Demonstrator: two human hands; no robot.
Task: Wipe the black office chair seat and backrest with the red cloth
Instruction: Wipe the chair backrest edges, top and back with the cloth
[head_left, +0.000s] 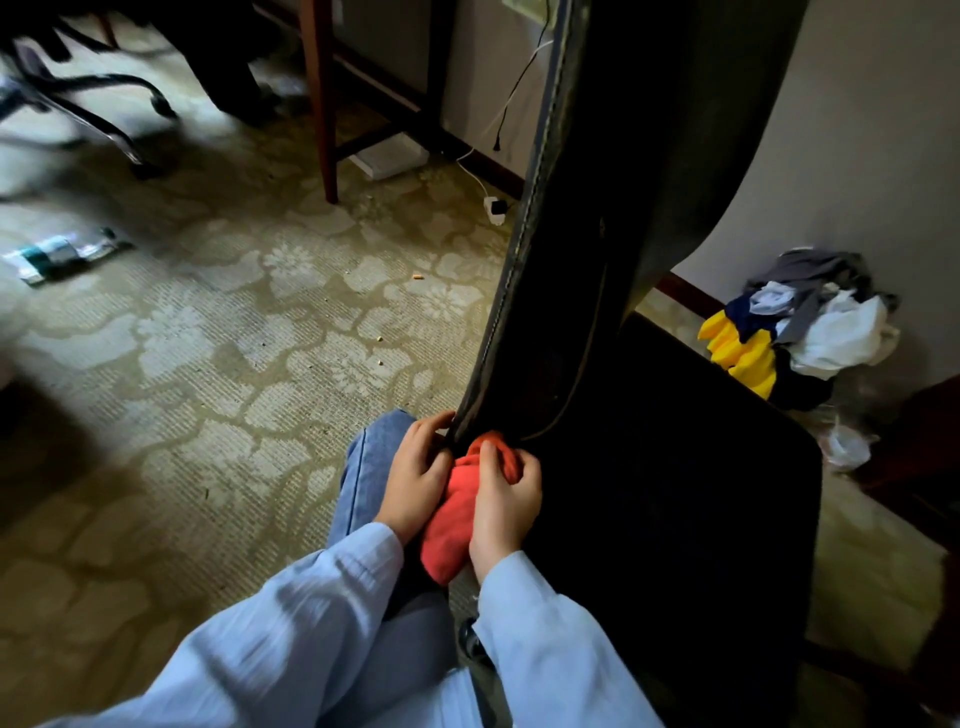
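Sleeves (311, 597): pale blue, nearest the camera.
Left hand (415, 473): fingers curled on the backrest (623, 208) lower edge.
Red cloth (457, 519): bunched between both hands; long axis runs away from the camera, far end at the backrest base.
Right hand (506, 506): fingers clamped on the cloth.
Seat (701, 493): right of both hands.

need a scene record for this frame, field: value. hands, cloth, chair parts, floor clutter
backrest: black, upright, stitched edge towards camera
seat: black, right of both hands
red cloth: bunched, its top at the backrest's lower edge
right hand: fingers curled on the red cloth
left hand: fingers curled at the backrest's lower edge, palm against the cloth; what it grips is unclear
carpet: patterned, small crumbs
clothes pile: on the floor by the wall, behind the seat
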